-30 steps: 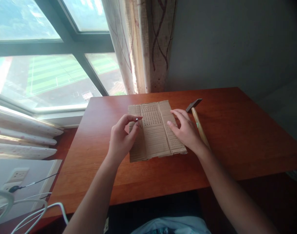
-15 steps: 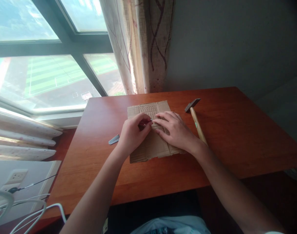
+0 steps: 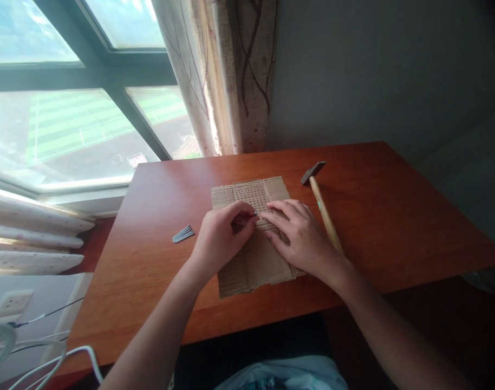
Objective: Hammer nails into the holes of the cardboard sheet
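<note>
Head view: our left grip point(image 3: 221, 238) pinches a nail point(image 3: 247, 218) at the cardboard point(image 3: 251, 268); our right grip point(image 3: 300, 238) rests open on it.

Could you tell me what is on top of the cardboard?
Left hand, pinching a nail, and right hand rest there; they hide part of the hole grid.

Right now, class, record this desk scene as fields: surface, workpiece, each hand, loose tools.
Surface: wooden table
Workpiece: cardboard sheet, lying flat, grid of holes at its far end
Left hand: fingers pinch a small nail at the holes
Right hand: open, flat on the cardboard, fingertips meeting the left's
Loose tools: hammer right of the sheet; bundle of nails left of it
</note>
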Demonstrator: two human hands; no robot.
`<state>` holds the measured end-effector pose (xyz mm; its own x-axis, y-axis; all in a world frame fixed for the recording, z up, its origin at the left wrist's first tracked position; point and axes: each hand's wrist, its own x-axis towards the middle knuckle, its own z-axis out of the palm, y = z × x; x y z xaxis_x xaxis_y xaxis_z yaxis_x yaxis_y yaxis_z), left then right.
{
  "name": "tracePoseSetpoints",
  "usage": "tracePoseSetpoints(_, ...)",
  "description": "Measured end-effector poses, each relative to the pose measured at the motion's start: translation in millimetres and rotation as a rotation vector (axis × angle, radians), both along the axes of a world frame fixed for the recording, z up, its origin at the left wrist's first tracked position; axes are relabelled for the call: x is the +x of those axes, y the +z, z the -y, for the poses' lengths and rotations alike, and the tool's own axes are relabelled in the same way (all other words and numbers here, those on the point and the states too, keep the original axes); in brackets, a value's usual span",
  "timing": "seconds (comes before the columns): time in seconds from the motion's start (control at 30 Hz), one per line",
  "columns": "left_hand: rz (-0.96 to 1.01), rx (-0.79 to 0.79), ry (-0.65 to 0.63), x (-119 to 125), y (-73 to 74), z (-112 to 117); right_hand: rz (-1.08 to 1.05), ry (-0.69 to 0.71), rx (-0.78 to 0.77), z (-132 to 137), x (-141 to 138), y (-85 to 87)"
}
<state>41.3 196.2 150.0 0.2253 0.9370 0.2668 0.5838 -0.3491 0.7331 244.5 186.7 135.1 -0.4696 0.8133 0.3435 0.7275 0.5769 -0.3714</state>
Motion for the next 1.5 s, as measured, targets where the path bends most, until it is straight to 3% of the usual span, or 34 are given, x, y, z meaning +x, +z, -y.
tracePoseSetpoints(0.13,0.036,0.012,-0.003,0,2.5,-1,-0.094,-0.006,0.006,-4,6,3.5)
tracePoseSetpoints(0.23,0.121,0.021,-0.02,4,5.8,-3,-0.203,-0.155,0.052,-15,27,0.4)
tracePoseSetpoints(0.37,0.184,-0.047,-0.071,15,7.3,-9,-0.175,-0.397,0.09,-37,64,-22.2)
tracePoseSetpoints(0.5,0.142,-0.065,-0.087,24,3.3,-17,-0.101,-0.516,0.035,-46,83,-50.9)
tracePoseSetpoints(0.63,0.11,-0.06,-0.092,25,2.2,-18,-0.079,-0.546,-0.003,-41,84,-67.3)
tracePoseSetpoints(0.83,0.067,-0.046,-0.083,25,6.9,-17,-0.071,-0.561,-0.029,-39,84,-77.8)
tracePoseSetpoints(1.5,0.045,-0.005,-0.097,25,5.5,-14,-0.035,-0.579,-0.09,-38,83,-75.6)
